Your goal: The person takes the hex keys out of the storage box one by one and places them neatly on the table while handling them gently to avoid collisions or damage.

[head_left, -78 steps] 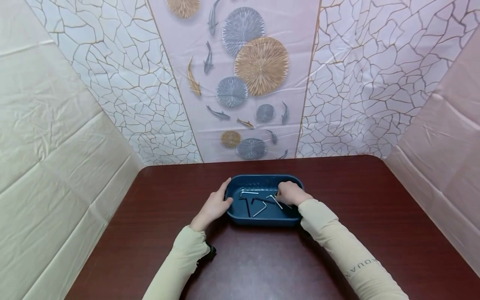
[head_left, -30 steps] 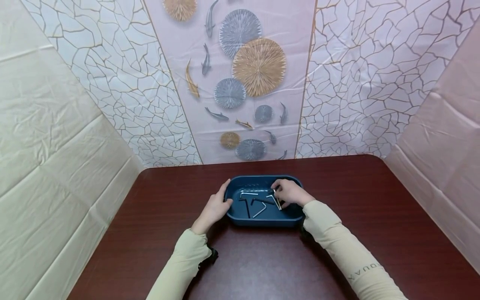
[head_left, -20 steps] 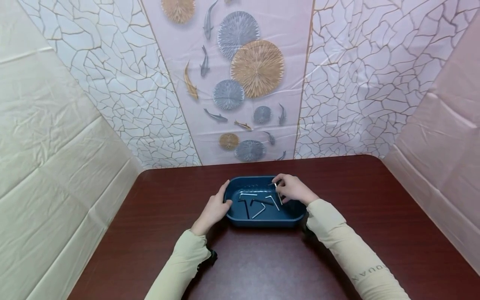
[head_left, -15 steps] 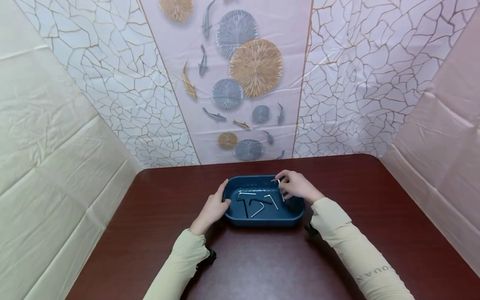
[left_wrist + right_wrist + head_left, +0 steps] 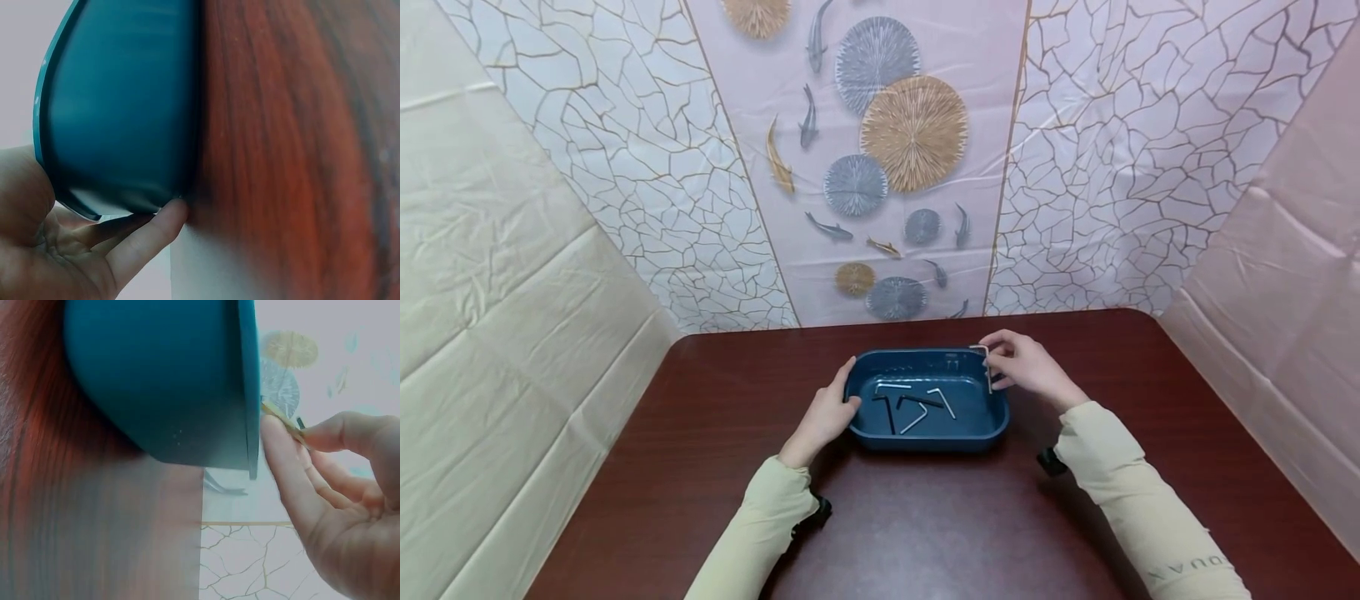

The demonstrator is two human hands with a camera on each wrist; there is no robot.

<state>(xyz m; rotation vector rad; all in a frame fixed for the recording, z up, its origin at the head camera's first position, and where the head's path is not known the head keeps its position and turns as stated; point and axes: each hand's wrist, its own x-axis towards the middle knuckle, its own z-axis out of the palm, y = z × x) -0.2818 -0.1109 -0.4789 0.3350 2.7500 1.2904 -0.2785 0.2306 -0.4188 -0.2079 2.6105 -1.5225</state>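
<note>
My right hand (image 5: pixel 1030 367) pinches an L-shaped hex key (image 5: pixel 988 371) between thumb and fingers at the far right corner of a blue tray (image 5: pixel 928 443). In the right wrist view this hex key (image 5: pixel 284 417) looks brassy, with a small dark tip beside it; I cannot tell whether that is a second key. My left hand (image 5: pixel 822 415) grips the tray's left end, fingers along the outer wall, as the left wrist view shows. Inside the tray lie several loose hex keys, among them a silver key (image 5: pixel 914 419) and a black key (image 5: pixel 921 402).
The tray stands near the back of a dark red wooden table (image 5: pixel 925 517). Behind it hangs a patterned cloth (image 5: pixel 857 233), and pale cloth panels (image 5: pixel 535 350) close in the sides. A dark wrist device (image 5: pixel 1051 461) sits under the right sleeve.
My right hand has lifted a hex key from the tray's right part and moved it up and right to the far right corner. The left hand stays on the tray's left end.
</note>
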